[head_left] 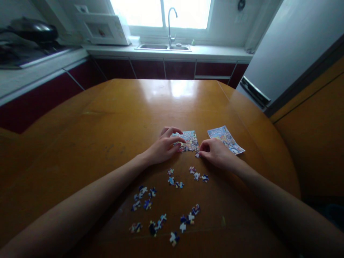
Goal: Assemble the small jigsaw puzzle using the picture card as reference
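A partly built jigsaw puzzle lies on the wooden table. My left hand rests on the puzzle's left edge, fingers curved and pressing it down. My right hand is pinched on a small puzzle piece at the puzzle's lower right corner. Several loose pieces are scattered on the table nearer to me. A printed picture card lies just right of the puzzle, beyond my right hand.
A kitchen counter with a sink and tap runs along the far wall under a window. A microwave and a dark pan stand at the back left. A grey fridge stands to the right.
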A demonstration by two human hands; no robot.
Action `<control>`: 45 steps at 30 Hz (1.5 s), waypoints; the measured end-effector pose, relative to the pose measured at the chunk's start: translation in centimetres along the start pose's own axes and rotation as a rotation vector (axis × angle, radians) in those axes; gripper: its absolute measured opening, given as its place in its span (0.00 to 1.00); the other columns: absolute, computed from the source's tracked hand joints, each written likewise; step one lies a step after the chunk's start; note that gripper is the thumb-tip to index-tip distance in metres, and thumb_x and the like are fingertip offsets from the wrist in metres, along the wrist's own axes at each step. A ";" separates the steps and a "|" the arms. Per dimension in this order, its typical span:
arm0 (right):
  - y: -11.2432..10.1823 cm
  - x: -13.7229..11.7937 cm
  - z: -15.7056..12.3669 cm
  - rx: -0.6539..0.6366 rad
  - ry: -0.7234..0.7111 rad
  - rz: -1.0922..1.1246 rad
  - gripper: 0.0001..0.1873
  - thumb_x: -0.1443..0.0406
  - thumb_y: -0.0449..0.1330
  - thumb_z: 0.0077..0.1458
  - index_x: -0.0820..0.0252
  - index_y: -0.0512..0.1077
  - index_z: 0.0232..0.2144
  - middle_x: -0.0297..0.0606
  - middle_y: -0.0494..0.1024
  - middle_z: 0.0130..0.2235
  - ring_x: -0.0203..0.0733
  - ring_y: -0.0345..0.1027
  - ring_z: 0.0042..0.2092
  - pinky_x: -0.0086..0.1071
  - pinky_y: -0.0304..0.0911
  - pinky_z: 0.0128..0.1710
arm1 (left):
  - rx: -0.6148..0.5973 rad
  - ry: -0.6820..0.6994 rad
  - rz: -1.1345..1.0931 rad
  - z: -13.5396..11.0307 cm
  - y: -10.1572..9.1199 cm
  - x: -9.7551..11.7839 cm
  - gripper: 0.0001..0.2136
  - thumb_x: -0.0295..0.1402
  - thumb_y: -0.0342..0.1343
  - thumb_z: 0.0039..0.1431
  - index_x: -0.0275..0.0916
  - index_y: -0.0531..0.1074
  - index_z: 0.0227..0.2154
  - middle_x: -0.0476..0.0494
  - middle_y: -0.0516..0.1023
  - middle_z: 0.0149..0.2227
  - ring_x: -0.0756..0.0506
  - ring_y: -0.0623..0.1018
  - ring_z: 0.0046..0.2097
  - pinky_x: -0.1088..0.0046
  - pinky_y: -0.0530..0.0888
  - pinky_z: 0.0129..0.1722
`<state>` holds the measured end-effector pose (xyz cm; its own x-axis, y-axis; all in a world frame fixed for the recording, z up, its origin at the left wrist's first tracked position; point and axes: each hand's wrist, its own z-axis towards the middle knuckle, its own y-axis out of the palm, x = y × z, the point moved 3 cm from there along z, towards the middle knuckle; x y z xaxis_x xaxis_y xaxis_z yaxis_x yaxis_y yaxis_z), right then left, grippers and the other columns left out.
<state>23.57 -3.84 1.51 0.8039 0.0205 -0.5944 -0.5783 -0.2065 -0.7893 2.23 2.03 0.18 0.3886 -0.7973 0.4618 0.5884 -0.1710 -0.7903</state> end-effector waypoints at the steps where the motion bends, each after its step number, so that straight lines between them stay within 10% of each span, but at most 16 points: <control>1: 0.0 0.0 0.0 0.003 -0.001 -0.004 0.04 0.69 0.64 0.54 0.61 0.79 0.29 0.40 0.82 0.31 0.40 0.72 0.32 0.32 0.60 0.33 | -0.001 0.001 0.001 0.0 0.0 0.0 0.09 0.31 0.54 0.65 0.48 0.78 0.42 0.44 0.69 0.52 0.41 0.65 0.56 0.53 0.65 0.59; 45: -0.4 1.2 0.2 -0.050 -0.080 0.013 0.06 0.65 0.68 0.50 0.59 0.74 0.28 0.34 0.77 0.29 0.36 0.67 0.30 0.30 0.56 0.27 | -0.176 0.092 0.120 0.1 0.6 0.1 0.12 0.32 0.53 0.66 0.52 0.75 0.49 0.46 0.68 0.59 0.38 0.64 0.61 0.52 0.61 0.60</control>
<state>24.71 -3.50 1.05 0.7819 0.0950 -0.6162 -0.5789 -0.2560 -0.7741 2.71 1.92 -0.22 0.3772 -0.8662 0.3277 0.4062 -0.1633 -0.8991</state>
